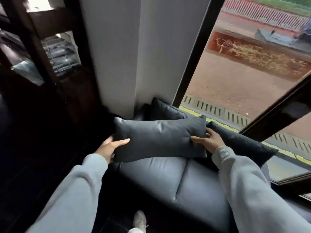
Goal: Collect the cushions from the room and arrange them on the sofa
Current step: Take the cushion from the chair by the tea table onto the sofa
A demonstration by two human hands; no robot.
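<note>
Left hand (109,147) and right hand (208,140) grip a dark cushion (159,138) (held level) above the sofa (168,179).

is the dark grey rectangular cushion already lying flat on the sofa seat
No, both hands, left and right, hold the dark grey rectangular cushion by its ends above the grey padded sofa seat.
</note>
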